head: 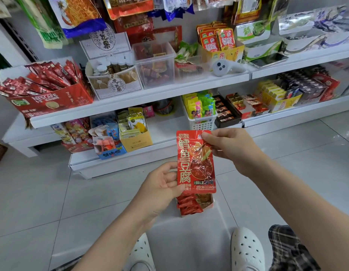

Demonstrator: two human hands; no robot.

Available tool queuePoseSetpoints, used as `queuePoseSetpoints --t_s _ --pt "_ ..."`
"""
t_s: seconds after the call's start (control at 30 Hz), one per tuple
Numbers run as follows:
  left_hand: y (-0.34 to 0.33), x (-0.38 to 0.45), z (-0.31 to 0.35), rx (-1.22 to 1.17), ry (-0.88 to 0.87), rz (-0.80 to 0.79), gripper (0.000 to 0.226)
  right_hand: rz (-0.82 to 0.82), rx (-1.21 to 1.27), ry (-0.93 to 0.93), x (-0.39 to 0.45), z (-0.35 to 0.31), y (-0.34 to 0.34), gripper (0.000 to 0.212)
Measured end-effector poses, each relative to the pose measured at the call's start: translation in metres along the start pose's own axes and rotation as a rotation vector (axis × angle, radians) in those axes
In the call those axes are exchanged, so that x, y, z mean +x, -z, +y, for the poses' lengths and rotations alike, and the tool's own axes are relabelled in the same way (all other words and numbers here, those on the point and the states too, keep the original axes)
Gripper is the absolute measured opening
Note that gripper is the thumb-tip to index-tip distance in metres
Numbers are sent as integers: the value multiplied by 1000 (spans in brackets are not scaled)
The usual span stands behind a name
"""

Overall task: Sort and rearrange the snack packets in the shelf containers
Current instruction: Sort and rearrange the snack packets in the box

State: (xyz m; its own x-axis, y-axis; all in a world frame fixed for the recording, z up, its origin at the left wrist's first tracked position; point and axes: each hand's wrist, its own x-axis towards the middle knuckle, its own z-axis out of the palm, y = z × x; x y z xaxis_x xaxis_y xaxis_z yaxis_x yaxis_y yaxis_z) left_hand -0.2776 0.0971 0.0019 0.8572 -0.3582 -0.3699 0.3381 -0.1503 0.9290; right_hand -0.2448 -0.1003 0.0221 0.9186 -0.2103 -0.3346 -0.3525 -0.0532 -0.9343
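A red snack packet (195, 163) with large Chinese lettering is held upright in front of me, above the floor. My right hand (230, 147) pinches its top right corner. My left hand (162, 184) holds its lower left edge with thumb and fingers. Directly below it on the floor stands an open box (193, 205) with several similar red packets. On the upper shelf sits a clear plastic container (154, 63) with red snacks, and beside it a yellow display box (222, 43) of red-orange packets.
A white two-tier shelf (138, 98) runs across the view. A red Nescafe box (48, 102) sits at left, a white basket (203, 122) of green and yellow packets on the lower tier. A white handheld device (222, 68) lies on the upper shelf. My feet in white clogs (245, 249) are below.
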Motion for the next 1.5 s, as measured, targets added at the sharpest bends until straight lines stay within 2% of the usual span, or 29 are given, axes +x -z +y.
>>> queuePoseSetpoints --t_s 0.07,0.17,0.23,0.37,0.4,0.47,0.53,0.6,0.67,0.73,0.83,0.93,1.0,1.07,1.13,1.17,1.23,1.3,1.37,1.43,1.5 --pt "-2 -2 5 -182 9 -40 30 -13 34 53 0 -2 2 28" --pt "-4 -1 13 -552 128 -69 51 -105 136 99 -1 -1 1 23" --pt "-7 -2 14 -776 231 -110 55 -223 253 68 -3 2 -6 19" --pt "-13 -6 7 -909 218 -372 56 -367 404 52 -5 3 -15 21" --pt "-13 -5 8 -914 200 -378 53 -364 387 58 -4 3 -14 21" --pt "-14 -1 12 -792 177 -224 38 -343 321 39 -2 0 -9 20" --pt "-15 4 14 -607 147 -20 31 -347 330 -20 0 -2 -4 36" --pt "-13 8 9 -465 101 111 26 -369 363 -53 2 -3 0 53" --pt "-13 9 5 -358 71 161 22 -361 249 -7 1 -3 0 43" --pt "-13 10 4 -315 78 182 19 -281 133 45 0 -1 -4 27" --pt "-14 11 3 -320 84 171 21 -210 137 45 2 2 -6 23" --pt "-13 10 5 -415 74 103 32 -226 194 11 5 3 -4 22" --pt "-13 8 7 -593 149 -21 50 -305 296 -7 6 4 -3 21" --pt "-13 7 8 -774 297 -168 68 -423 388 -10 4 4 -5 19" --pt "-12 5 7 -874 353 -300 60 -514 415 25 3 5 -9 15" --pt "-13 5 6 -912 350 -313 54 -530 407 46 2 5 -11 14" --pt "-14 9 5 -880 304 -212 39 -488 389 54 5 4 -10 17" --pt "-12 16 2 -668 203 54 33 -443 375 -17 8 1 -4 28" --pt "-7 20 -2 -503 111 238 24 -453 339 -123 10 -1 2 51" --pt "-3 22 -7 -410 59 308 13 -465 245 -154 10 -1 4 62" --pt "-3 24 -9 -343 22 334 7 -427 93 -92 10 1 3 51"
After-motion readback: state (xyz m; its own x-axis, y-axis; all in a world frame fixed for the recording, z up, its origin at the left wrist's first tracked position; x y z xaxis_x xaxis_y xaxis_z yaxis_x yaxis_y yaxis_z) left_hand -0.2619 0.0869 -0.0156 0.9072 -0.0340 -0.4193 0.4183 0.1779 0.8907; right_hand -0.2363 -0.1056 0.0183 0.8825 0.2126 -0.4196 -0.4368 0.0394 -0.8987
